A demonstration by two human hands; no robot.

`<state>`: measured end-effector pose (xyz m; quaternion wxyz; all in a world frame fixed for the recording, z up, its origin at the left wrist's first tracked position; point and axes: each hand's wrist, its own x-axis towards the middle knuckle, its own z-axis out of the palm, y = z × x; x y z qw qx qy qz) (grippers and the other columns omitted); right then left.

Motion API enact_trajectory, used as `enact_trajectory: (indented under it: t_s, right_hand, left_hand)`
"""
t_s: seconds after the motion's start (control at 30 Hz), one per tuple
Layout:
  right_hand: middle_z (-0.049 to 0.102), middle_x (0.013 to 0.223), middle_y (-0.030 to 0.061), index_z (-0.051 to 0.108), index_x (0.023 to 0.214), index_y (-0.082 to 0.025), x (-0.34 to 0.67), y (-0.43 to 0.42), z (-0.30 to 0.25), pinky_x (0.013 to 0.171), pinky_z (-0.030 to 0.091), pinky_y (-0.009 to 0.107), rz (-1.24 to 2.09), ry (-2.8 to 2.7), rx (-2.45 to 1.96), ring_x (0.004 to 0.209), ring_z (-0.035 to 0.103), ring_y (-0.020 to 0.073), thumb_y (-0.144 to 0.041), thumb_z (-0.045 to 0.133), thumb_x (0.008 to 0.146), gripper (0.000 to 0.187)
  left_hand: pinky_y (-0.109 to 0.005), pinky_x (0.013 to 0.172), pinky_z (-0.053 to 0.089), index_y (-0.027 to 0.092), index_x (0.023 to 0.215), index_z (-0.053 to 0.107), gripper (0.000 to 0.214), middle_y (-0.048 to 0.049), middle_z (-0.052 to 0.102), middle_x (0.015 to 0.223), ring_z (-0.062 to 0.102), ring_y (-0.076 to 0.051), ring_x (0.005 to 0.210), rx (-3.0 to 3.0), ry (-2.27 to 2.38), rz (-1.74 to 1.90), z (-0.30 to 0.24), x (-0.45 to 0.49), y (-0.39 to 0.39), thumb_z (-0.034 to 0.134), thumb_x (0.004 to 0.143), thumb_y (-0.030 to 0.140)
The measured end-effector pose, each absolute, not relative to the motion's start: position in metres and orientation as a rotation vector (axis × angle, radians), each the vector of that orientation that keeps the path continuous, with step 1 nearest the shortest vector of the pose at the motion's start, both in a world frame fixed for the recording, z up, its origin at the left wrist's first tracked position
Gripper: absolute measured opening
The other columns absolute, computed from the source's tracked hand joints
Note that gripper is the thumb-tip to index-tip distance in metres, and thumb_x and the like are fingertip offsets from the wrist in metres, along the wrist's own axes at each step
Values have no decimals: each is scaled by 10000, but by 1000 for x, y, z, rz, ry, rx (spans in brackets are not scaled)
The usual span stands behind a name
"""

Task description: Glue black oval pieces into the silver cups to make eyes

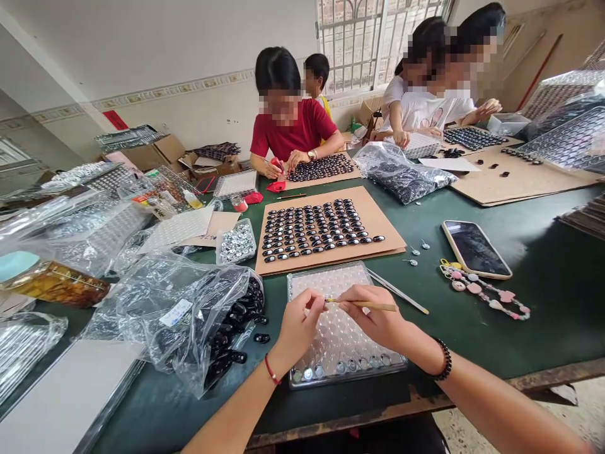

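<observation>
My left hand (299,325) hovers over a clear plastic blister tray (302,280), fingers pinched together on something too small to make out. My right hand (373,315) grips a thin wooden stick (373,305) whose tip points left and meets the left fingertips. Small shiny gems fill the tray's near row. Beyond the tray lies a brown cardboard sheet (392,236) covered with rows of black oval pieces (316,228).
A clear bag of black pieces (189,315) lies to the left. A phone (475,249) and bead strap (486,295) lie to the right. A metal rod (397,291) sits beside the tray. A small box of gems (236,243) stands nearby. Several people work across the green table (543,315).
</observation>
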<state>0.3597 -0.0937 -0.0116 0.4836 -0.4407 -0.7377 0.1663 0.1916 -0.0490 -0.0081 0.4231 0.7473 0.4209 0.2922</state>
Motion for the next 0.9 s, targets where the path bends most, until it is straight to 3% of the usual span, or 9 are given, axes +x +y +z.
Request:
enact_trajectory:
  t_s: [0.37,0.5,0.6,0.9]
  right_hand:
    - [617,708,17,544,788,-189,356,-91,-15,557,386,238,369,-1694,-1065,606,557,140,-293,429,918,203]
    - [595,667,16,539,750,-186,356,-89,-13,528,381,236,384,-1579,-1089,569,535,139,-324,429,911,238]
    - [550,601,12,539,716,-178,356,-88,-12,482,367,228,449,-1478,-1101,510,496,131,-378,421,907,301]
    - [554,627,23,534,708,-151,351,-89,-15,385,351,183,729,-1326,-1024,409,442,84,-412,456,885,325]
  left_hand:
    - [-262,657,452,166,719,565,260,-9,628,665,608,-167,686,1706,1112,807,-13,190,-45,465,798,393]
    - [-308,671,497,156,816,549,249,-59,651,863,630,-180,735,1472,992,849,-12,192,-43,467,803,390]
    - [-322,666,518,160,979,531,324,-89,622,1015,633,-191,778,1364,914,816,-9,195,-43,585,730,361]
    - [-248,574,482,132,874,618,317,-17,638,573,590,-136,539,1351,998,779,-16,192,-38,685,632,326]
